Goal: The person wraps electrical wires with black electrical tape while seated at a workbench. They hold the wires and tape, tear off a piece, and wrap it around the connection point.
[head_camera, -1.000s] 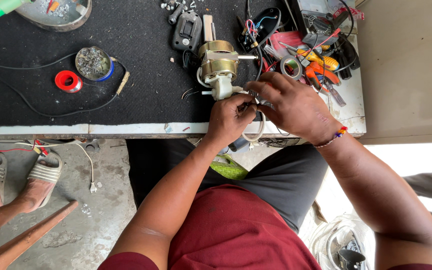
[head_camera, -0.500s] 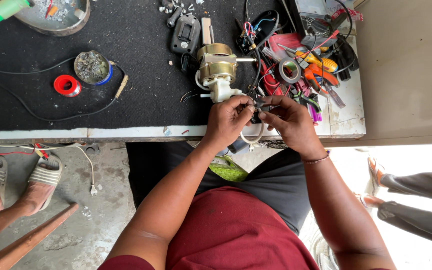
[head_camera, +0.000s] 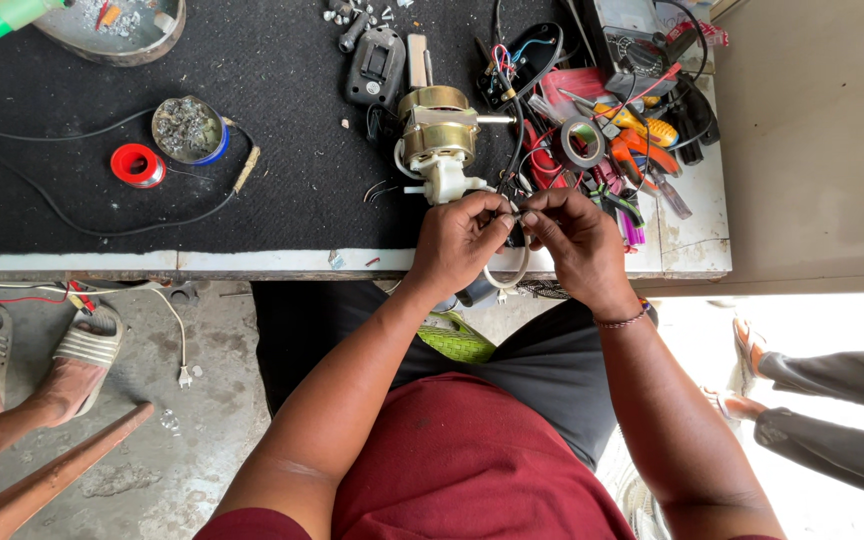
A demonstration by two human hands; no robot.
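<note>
Where the two sets of fingers meet, just above the near edge of the table point(head_camera: 252, 262), they pinch the ends of thin wires point(head_camera: 508, 213) between them. The left hand point(head_camera: 460, 240) has its thumb and forefinger closed on the wire tips, knuckles up and wrist bent slightly inward. The right hand point(head_camera: 577, 240) mirrors it, its fingers point(head_camera: 537, 212) closed on the same small wire ends, so the fingertips of both hands nearly touch. What exactly sits between the tips is too small to tell. A white cable point(head_camera: 509, 278) loops down below the hands and over the table edge.

Both forearms run up from the bottom of the view and converge on this point, elbows spread wide over the lap. A thin bracelet point(head_camera: 620, 320) circles the right wrist.

Just beyond the left hand's knuckles lies a small electric motor point(head_camera: 439, 135) with a brassy casing and a white plastic end, resting on the black mat point(head_camera: 282, 120) that covers the table. To the right of the motor sits a heap of hand tools point(head_camera: 642, 150) with a roll of tape point(head_camera: 583, 141) on top. Farther left on the mat are a red spool point(head_camera: 138, 165) and a round tin point(head_camera: 186, 128), well apart from the hands. On the floor at the left, another person's sandalled feet point(head_camera: 47, 350) show.
</note>
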